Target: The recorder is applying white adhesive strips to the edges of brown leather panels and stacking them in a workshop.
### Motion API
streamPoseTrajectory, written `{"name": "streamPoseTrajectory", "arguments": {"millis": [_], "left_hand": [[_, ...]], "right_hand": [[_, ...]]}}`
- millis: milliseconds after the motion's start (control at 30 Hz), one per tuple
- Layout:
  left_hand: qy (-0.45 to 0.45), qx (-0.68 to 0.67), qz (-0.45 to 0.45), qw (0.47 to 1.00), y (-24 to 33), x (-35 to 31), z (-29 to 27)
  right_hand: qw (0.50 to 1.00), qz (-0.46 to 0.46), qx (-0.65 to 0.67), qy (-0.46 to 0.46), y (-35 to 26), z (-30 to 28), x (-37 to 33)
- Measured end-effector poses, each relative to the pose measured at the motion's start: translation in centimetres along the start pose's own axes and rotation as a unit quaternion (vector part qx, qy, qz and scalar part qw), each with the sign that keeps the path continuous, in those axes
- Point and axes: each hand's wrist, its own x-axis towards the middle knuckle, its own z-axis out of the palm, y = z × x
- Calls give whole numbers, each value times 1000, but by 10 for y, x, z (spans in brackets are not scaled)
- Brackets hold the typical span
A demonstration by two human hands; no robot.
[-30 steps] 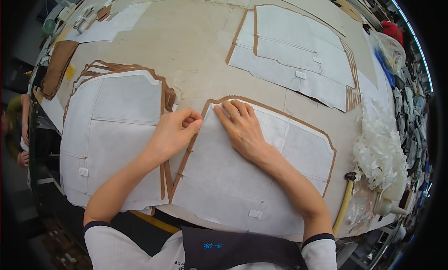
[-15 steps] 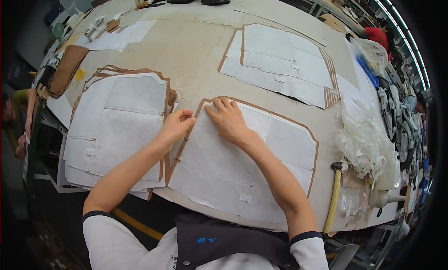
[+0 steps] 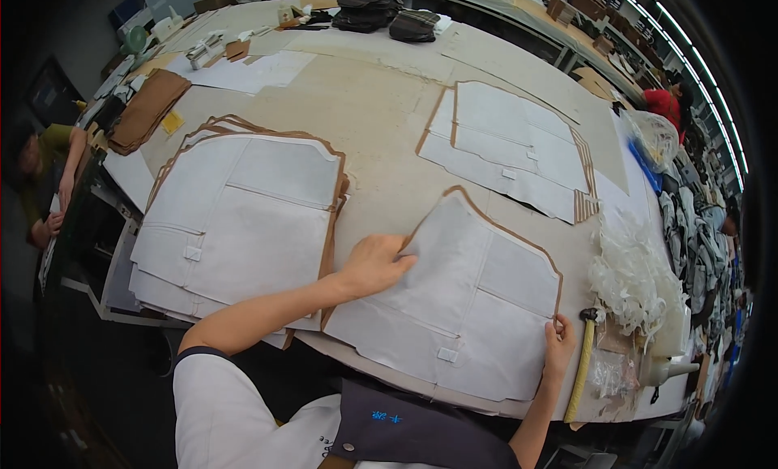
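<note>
A white fabric panel with brown edging (image 3: 510,339) lies in front of me, its left side lifted and bent upward. My left hand (image 3: 377,265) is closed on the panel's left edge, thumb on the white face. At the opposite edge my right hand (image 3: 559,343) pinches the brown border between thumb and fingers. Left of the panel is a stack of similar white panels (image 3: 267,234) with brown edges, several layers deep. Farther back, more such panels (image 3: 502,117) lie overlapping in a fanned pile.
To the right are a yellow-handled hammer (image 3: 580,372), a heap of translucent white strips (image 3: 636,279) and a white bottle (image 3: 668,370). Folded brown pieces (image 3: 148,111) lie far left, and dark bags (image 3: 369,9) at the back. A co-worker's hand (image 3: 50,226) shows at the left.
My left hand has taken the panel's left edge and raised it. My right hand has moved from the top left corner to the right edge. The view has shifted.
</note>
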Motion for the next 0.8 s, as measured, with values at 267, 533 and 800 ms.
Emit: {"name": "streamPoseTrajectory", "arguments": {"millis": [267, 533, 800], "left_hand": [[106, -151, 8, 983, 55, -59, -174], [177, 136, -145, 964, -36, -94, -383], [274, 300, -99, 908, -177, -80, -360]], "right_hand": [[901, -16, 386, -199, -125, 46, 8], [794, -127, 417, -423, -262, 214, -41], [875, -391, 187, -215, -200, 248, 26]]}}
